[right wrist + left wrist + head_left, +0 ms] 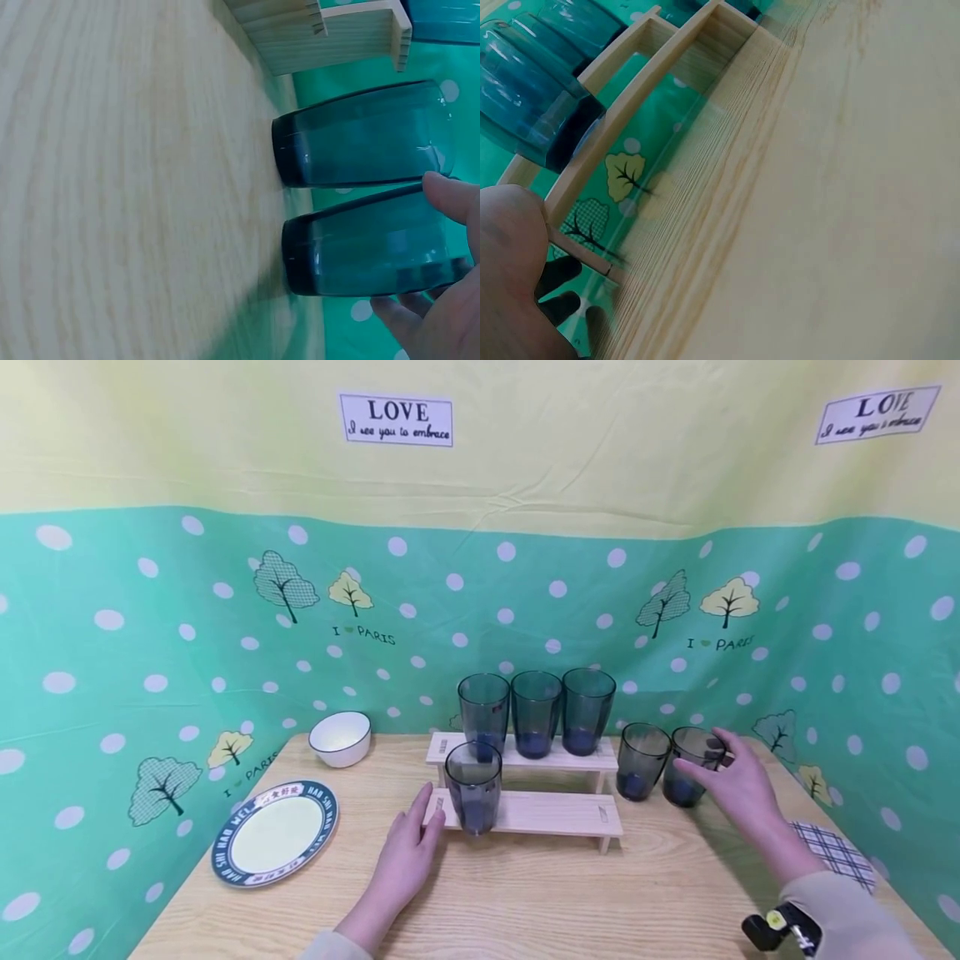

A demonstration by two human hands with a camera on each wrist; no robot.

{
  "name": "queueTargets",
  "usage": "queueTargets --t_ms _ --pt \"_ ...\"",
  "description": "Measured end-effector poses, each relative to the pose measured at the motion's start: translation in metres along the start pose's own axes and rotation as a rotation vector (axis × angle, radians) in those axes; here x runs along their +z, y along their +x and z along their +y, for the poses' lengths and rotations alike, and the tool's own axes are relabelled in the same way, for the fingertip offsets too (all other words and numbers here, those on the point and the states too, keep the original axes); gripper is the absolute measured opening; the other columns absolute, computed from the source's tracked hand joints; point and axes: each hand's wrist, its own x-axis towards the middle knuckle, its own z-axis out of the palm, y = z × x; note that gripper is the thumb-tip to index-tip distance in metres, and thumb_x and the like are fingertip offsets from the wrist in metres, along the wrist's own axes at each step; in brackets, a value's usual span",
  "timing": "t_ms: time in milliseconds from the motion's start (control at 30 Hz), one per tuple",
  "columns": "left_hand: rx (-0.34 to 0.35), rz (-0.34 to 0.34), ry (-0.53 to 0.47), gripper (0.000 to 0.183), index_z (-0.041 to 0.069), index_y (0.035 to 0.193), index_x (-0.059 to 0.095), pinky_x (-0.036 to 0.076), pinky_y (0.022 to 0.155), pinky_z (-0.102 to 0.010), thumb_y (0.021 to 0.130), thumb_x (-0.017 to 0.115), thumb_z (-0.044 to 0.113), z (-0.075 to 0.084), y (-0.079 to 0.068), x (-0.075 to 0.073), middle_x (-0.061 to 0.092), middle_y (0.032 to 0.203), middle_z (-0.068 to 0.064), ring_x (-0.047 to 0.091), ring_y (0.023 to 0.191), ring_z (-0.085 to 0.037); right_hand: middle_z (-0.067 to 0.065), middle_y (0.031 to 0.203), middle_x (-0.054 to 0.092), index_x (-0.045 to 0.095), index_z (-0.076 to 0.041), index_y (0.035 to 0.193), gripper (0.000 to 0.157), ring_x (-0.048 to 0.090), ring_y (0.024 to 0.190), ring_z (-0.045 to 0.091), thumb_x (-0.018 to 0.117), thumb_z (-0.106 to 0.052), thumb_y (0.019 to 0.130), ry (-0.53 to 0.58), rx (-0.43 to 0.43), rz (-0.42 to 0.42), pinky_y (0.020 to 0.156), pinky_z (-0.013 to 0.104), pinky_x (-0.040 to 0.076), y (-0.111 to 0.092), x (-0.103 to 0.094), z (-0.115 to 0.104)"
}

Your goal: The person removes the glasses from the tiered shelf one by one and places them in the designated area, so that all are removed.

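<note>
My right hand (742, 781) has its thumb and fingers around the upper part of a dark tinted glass tumbler (375, 244), which stands upright on the table. A second tumbler (643, 764) stands right beside it, toward the rack. With fingers loosely extended, my left hand (408, 852) is at the left end of the lower step of a wooden two-step rack (547, 812). One tumbler (474, 797) stands on that step near this hand. On the upper step three more tumblers (536, 718) stand in a row. The left fingertips are partly hidden behind the rack in the left wrist view.
At the left of the wooden table (540, 902) lies a plate (276, 835) with a dark patterned rim, and a white bowl (341, 739) is behind it. A checked cloth (836, 852) lies under the right forearm. Polka-dot fabric (420, 577) encloses the back and sides.
</note>
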Motion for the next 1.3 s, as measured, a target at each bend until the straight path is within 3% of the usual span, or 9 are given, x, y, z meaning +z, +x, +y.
queueTargets --t_ms 433,633,733,867,1000,1300 --pt "0.003 0.002 -0.002 0.063 0.008 0.17 0.041 0.024 0.127 -0.075 0.119 0.05 0.042 -0.003 0.0 0.002 0.051 0.165 -0.024 0.03 0.154 -0.064 0.041 0.174 0.014 0.011 0.0 0.175 0.118 0.032 0.147 0.07 0.08 -0.058 0.099 -0.03 -0.061 -0.012 0.113 0.082 0.038 0.0 0.003 0.005" --pt "0.016 0.006 -0.005 0.062 0.006 0.17 0.042 0.021 0.129 -0.073 0.119 0.05 0.041 -0.003 -0.001 0.003 0.052 0.164 -0.024 0.03 0.154 -0.065 0.041 0.176 0.004 0.004 -0.001 0.176 0.121 0.017 0.154 0.07 0.082 -0.055 0.099 -0.022 -0.073 -0.026 0.117 0.086 0.025 -0.003 0.003 0.005" --pt "0.022 0.004 -0.006 0.062 0.005 0.17 0.041 0.02 0.13 -0.071 0.119 0.05 0.041 -0.003 -0.001 0.003 0.052 0.164 -0.024 0.03 0.155 -0.064 0.043 0.174 0.005 0.003 -0.003 0.176 0.123 0.018 0.152 0.071 0.082 -0.055 0.099 -0.032 -0.072 -0.007 0.115 0.088 0.024 -0.006 0.002 0.0" --pt "0.02 0.005 -0.003 0.063 0.007 0.17 0.041 0.023 0.128 -0.074 0.119 0.049 0.042 -0.003 -0.001 0.001 0.051 0.164 -0.025 0.031 0.155 -0.064 0.045 0.169 0.016 0.006 -0.004 0.177 0.119 0.028 0.148 0.07 0.082 -0.054 0.099 -0.049 -0.099 0.052 0.114 0.086 0.03 -0.008 -0.001 -0.01" --pt "0.019 0.009 -0.002 0.062 0.007 0.17 0.041 0.026 0.126 -0.075 0.119 0.05 0.042 -0.002 -0.001 0.0 0.052 0.163 -0.025 0.032 0.154 -0.064 0.042 0.171 0.018 0.01 -0.005 0.177 0.115 0.028 0.15 0.068 0.082 -0.052 0.1 -0.07 -0.137 0.09 0.115 0.085 0.029 -0.011 -0.004 -0.023" --pt "0.031 0.006 0.0 0.062 0.005 0.17 0.041 0.021 0.129 -0.073 0.12 0.049 0.04 -0.003 0.001 0.001 0.051 0.165 -0.025 0.031 0.155 -0.063 0.032 0.175 0.025 0.02 -0.008 0.176 0.107 0.032 0.152 0.062 0.086 -0.042 0.099 -0.073 -0.25 0.112 0.116 0.085 0.03 -0.032 0.004 -0.07"
